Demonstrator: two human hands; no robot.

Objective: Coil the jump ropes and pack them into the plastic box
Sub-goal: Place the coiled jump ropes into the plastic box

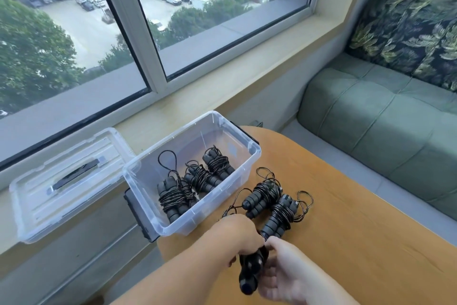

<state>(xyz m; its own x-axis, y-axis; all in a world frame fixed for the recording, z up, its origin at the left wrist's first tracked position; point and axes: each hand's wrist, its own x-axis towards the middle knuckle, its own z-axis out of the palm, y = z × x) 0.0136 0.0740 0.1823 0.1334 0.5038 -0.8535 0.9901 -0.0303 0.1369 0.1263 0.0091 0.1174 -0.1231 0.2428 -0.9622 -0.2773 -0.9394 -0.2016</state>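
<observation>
Wooden table (346, 243) fills lower right; clear plastic box (249, 154) set at its left edge, center frame, w/ 3 coiled jump ropes (195, 181) inside. Lid (37, 205) laid left on the sill. 2 more bundles (272, 203) lie beside box. Bottom center: black handles (251, 272) clasped by right hand (282, 272); left hand (237, 233) closed round them from above.

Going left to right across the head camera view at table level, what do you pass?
Box lid → plastic box holding three coiled ropes → two coiled ropes on the table → bare wooden table → green sofa.
</observation>
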